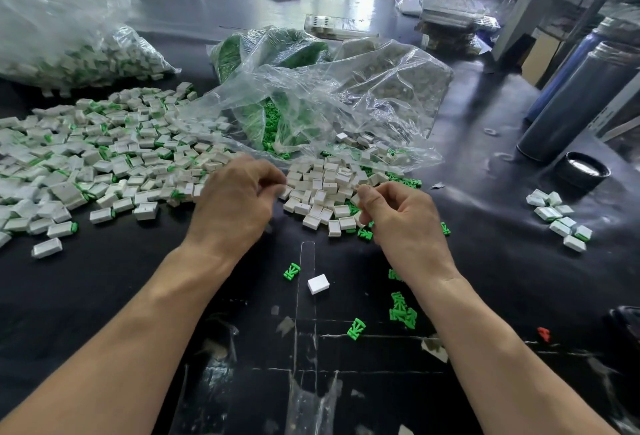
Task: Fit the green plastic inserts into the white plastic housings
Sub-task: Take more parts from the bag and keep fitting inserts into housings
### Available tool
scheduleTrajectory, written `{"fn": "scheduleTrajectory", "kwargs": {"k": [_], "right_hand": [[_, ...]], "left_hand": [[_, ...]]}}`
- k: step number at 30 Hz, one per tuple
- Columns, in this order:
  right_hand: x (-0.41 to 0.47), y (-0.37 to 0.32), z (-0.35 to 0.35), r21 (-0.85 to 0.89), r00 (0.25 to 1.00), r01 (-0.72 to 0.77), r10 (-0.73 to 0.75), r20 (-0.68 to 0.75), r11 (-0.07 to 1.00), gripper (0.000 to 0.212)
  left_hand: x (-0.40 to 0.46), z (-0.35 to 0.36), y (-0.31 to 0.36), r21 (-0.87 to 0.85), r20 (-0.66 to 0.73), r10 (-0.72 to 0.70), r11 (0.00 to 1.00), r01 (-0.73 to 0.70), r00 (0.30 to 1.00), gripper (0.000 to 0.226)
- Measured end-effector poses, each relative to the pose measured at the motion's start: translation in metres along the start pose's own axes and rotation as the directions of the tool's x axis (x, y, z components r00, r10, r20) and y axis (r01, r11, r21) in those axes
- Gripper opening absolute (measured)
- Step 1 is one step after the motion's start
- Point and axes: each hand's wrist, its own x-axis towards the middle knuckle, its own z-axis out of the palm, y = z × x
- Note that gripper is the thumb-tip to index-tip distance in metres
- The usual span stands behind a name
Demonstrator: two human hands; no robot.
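Housings [322, 188], white and still empty, lay heaped on the black tabletop [145, 282] just beyond both hands, at the mouth of a crumpled clear bag [346, 88]. Inserts [273, 136] showed green inside that bag, and more lay loose nearer than the heap, among them a cluster [402, 311] and one stray [291, 271] beside a single housing [318, 284]. Left of the heap spread a wide pile [86, 157] of housings with green showing at their ends, apparently already fitted.

The left hand [239, 202] had its fingers curled, tips pinched together at the heap's left edge; what they held, if anything, could not be told. The right hand [398, 216] was curled at the heap's right edge, thumb and fingertips closed around something small that stayed hidden.

The step looked like picking a pair for mating. To do it well, each hand should probably carry one part only, the housing turned with its open end toward the insert, and the insert squared to that opening before pushing. A straight push until the green end sits flush would likely beat forcing it at a tilt, which might jam or bend the thin ribs. A finished piece belongs on the pile to the left.
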Motion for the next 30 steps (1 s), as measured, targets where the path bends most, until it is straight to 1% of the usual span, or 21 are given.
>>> {"fn": "scheduleTrajectory", "kwargs": {"k": [2, 5, 7, 9, 12, 14, 17, 19, 22, 27, 30], "right_hand": [[-0.001, -0.001, -0.001, 0.023, 1.0, 0.006, -0.006, 0.006, 1.0, 0.042], [0.0, -0.001, -0.004, 0.013, 1.0, 0.018, -0.018, -0.014, 1.0, 0.045], [0.004, -0.001, -0.009, -0.032, 0.999, 0.011, -0.013, -0.047, 0.999, 0.043], [0.008, 0.0, -0.015, -0.12, 0.999, 0.001, -0.007, -0.046, 0.993, 0.038], [0.012, 0.002, -0.026, -0.258, 0.997, -0.041, 0.056, 0.051, 0.965, 0.031], [0.012, 0.002, -0.029, -0.321, 0.986, -0.069, 0.113, 0.119, 0.945, 0.026], [0.01, -0.001, -0.03, -0.388, 0.974, -0.067, 0.145, 0.177, 0.919, 0.018], [0.009, -0.003, -0.028, -0.427, 0.971, -0.051, 0.146, 0.191, 0.903, 0.015], [0.007, -0.006, -0.025, -0.496, 0.974, -0.029, 0.137, 0.182, 0.868, 0.017], [0.005, -0.011, -0.023, -0.558, 0.975, -0.013, 0.135, 0.176, 0.829, 0.017], [0.003, -0.013, -0.021, -0.604, 0.978, 0.026, 0.105, 0.181, 0.796, 0.017]], "left_hand": [[-0.005, 0.003, 0.007, -0.062, 0.124, 0.041, 0.998, -0.034, 0.991, 0.01], [-0.011, 0.005, 0.017, -0.108, 0.205, 0.097, 0.991, -0.076, 0.974, 0.008], [-0.014, 0.006, 0.025, -0.091, 0.255, 0.122, 0.991, -0.102, 0.959, 0.009], [-0.017, 0.008, 0.032, -0.037, 0.288, 0.152, 0.988, -0.147, 0.946, 0.014], [-0.02, 0.011, 0.039, 0.018, 0.315, 0.179, 0.981, -0.194, 0.932, 0.015], [-0.021, 0.012, 0.04, 0.038, 0.325, 0.181, 0.978, -0.204, 0.928, 0.014], [-0.021, 0.013, 0.04, 0.042, 0.319, 0.18, 0.978, -0.204, 0.93, 0.015], [-0.02, 0.013, 0.041, 0.038, 0.324, 0.176, 0.979, -0.199, 0.929, 0.015], [-0.02, 0.014, 0.041, 0.032, 0.329, 0.186, 0.978, -0.208, 0.926, 0.012], [-0.021, 0.014, 0.04, 0.025, 0.301, 0.22, 0.971, -0.238, 0.928, 0.01], [-0.022, 0.014, 0.039, -0.001, 0.285, 0.217, 0.974, -0.226, 0.934, 0.011]]}}
